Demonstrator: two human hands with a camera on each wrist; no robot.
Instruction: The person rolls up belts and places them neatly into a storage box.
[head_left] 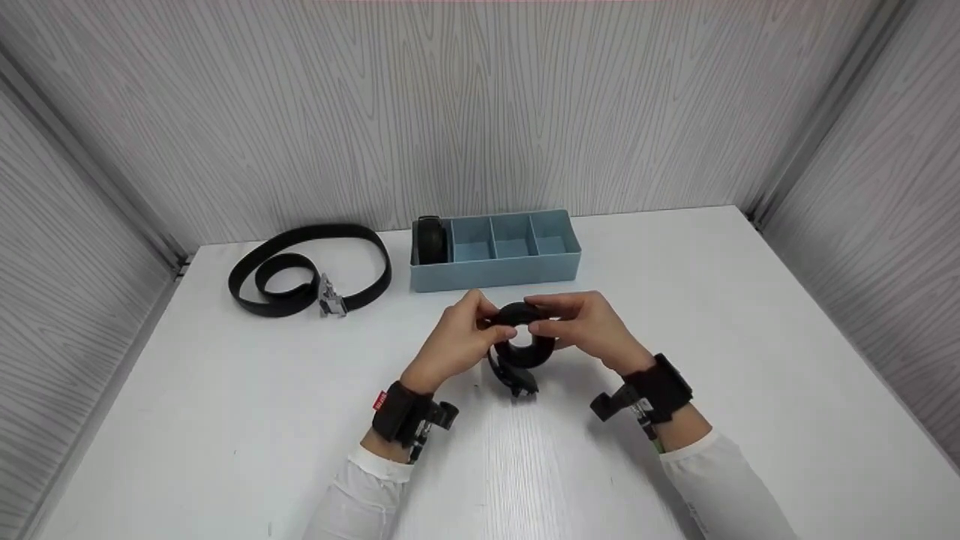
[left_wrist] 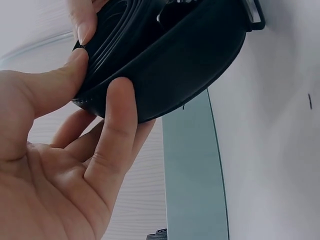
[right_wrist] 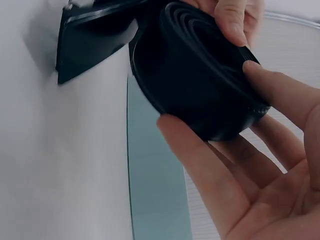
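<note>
From the head view, both hands meet near the middle of the table (head_left: pixel 750 315), just in front of a blue tray (head_left: pixel 496 274). The left hand (head_left: pixel 457 337) and right hand (head_left: pixel 589 322) pinch a rolled black belt (head_left: pixel 523 341) from either side, holding it just above the table; its loose end with the buckle (head_left: pixel 523 386) hangs down towards the person and reaches the table. The tray stands near the back edge and has four compartments in a row; the leftmost holds a coil (head_left: pixel 431 240) of black belt on edge. A second belt (head_left: pixel 307 270) lies loosely looped near the back left corner, well apart from the hands.

In the left wrist view, the left hand (left_wrist: pixel 60 170) is clamped on the roll: thumb (left_wrist: pixel 50 92) on the rim, index finger (left_wrist: pixel 117 130) curled over the outer face. A fingertip of the other hand touches the top of the roll. The tray wall (left_wrist: pixel 192 175) shows behind.

In the right wrist view, the right hand (right_wrist: pixel 260 180) likewise grips the roll (right_wrist: pixel 195 75), thumb on one edge and a finger beneath, the layered windings plain to see. The belt's free end runs off to the upper left against the table.
</note>
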